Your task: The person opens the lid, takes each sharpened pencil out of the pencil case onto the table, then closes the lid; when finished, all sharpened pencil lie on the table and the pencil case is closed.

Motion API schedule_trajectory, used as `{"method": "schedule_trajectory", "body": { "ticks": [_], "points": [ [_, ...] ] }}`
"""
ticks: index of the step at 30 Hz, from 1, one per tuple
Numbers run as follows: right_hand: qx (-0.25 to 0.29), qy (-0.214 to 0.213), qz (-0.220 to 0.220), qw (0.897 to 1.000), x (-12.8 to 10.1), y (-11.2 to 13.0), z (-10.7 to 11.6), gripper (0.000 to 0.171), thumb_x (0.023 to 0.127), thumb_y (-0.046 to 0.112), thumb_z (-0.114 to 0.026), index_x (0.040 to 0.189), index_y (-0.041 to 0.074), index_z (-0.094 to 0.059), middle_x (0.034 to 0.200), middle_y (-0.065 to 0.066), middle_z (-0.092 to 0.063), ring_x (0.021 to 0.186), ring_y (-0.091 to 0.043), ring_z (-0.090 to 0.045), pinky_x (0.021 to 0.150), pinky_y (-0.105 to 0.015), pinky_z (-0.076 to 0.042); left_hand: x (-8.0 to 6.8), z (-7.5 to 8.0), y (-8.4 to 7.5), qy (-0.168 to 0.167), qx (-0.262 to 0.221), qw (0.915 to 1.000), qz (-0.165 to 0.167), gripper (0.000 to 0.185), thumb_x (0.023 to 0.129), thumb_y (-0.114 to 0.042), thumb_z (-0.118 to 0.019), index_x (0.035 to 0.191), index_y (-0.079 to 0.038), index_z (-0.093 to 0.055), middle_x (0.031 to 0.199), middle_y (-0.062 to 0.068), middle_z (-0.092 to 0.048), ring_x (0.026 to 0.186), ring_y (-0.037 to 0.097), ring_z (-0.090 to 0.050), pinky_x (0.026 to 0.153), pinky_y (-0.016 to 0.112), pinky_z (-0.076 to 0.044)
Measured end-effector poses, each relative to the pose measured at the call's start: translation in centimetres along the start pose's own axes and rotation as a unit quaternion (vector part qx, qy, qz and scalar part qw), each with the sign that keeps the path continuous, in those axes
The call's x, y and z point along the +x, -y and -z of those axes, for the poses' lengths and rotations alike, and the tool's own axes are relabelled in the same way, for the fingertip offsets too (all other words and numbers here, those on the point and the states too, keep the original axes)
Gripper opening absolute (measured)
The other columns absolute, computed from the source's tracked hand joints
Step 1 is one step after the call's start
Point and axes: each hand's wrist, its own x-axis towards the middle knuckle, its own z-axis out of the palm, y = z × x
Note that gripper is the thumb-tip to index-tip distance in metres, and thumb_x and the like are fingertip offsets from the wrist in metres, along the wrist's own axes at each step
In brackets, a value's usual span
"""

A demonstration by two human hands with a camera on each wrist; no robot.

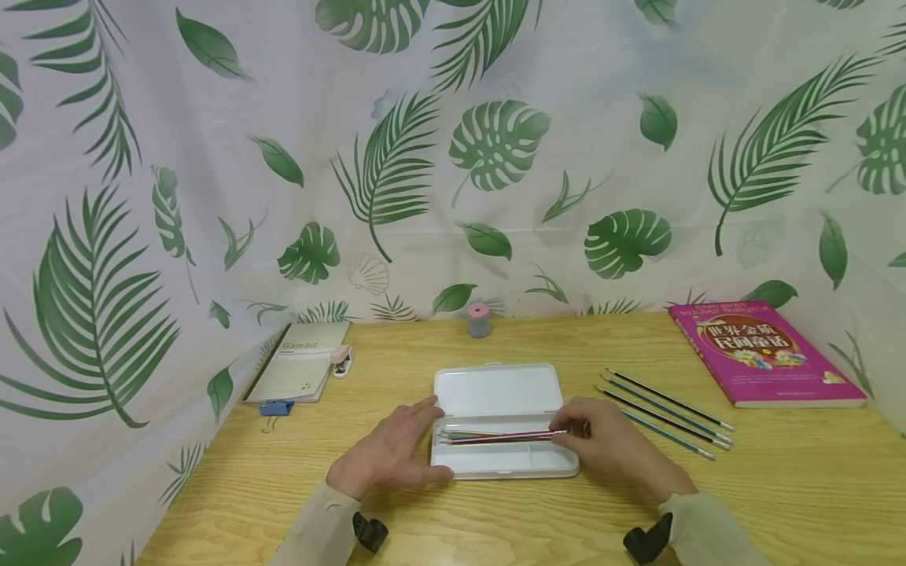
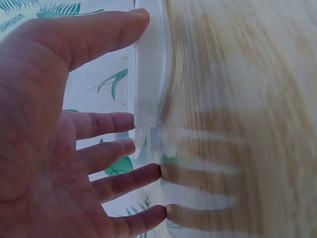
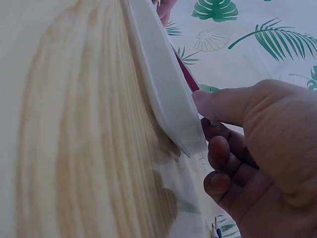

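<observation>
The open white plastic pencil case (image 1: 499,417) is lying mid-surface. The left hand (image 1: 392,452), fingers flat, is bracing its left end; the right hand (image 1: 609,440) is pinching coloured pencils (image 1: 495,435) inside, seating them.

Both arms wear beige long sleeves, each with a black camera mount strapped at the wrist.

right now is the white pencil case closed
No, the pencil case lies open on the table, its lid flat behind and pencils inside.

Blurred wooden table (image 2: 247,99) in both wrist views
</observation>
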Motion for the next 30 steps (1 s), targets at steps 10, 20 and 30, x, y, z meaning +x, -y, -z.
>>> {"method": "schedule_trajectory", "body": {
  "ticks": [10, 20, 30],
  "points": [
    [0.018, -0.028, 0.014, 0.999, 0.1, -0.3, -0.3, 0.006, 0.085, 0.012, -0.079, 0.086, 0.015, -0.075, 0.080, 0.010, -0.060, 0.070, -0.006, -0.052, 0.060, -0.023, -0.047, -0.1, 0.1, 0.2, -0.006, 0.002, 1.0000, -0.007, 0.085, 0.081, -0.059, -0.073, 0.144, -0.010, -0.046, 0.158, 0.013, -0.034, 0.136, 0.035, -0.042, 0.109, 0.050, -0.038],
    [0.055, -0.009, -0.040, 0.998, -0.7, -0.3, 0.2, 0.004, 0.088, 0.019, -0.077, 0.090, 0.017, -0.073, 0.084, 0.006, -0.063, 0.072, -0.010, -0.053, 0.062, -0.024, -0.047, 0.0, -0.1, 0.0, 0.006, 0.006, 1.0000, 0.002, 0.083, 0.081, -0.060, -0.072, 0.145, -0.013, -0.046, 0.160, 0.011, -0.032, 0.136, 0.036, -0.041, 0.110, 0.050, -0.038],
    [0.060, -0.030, -0.033, 0.997, -2.1, -0.4, 1.9, 0.005, 0.088, 0.019, -0.077, 0.091, 0.018, -0.074, 0.082, 0.006, -0.065, 0.069, -0.009, -0.054, 0.058, -0.025, -0.047, 0.0, 0.1, 0.1, 0.002, 0.006, 1.0000, 0.001, 0.086, 0.081, -0.060, -0.072, 0.146, -0.011, -0.045, 0.159, 0.012, -0.032, 0.138, 0.035, -0.040, 0.111, 0.049, -0.037]
  ]
}}
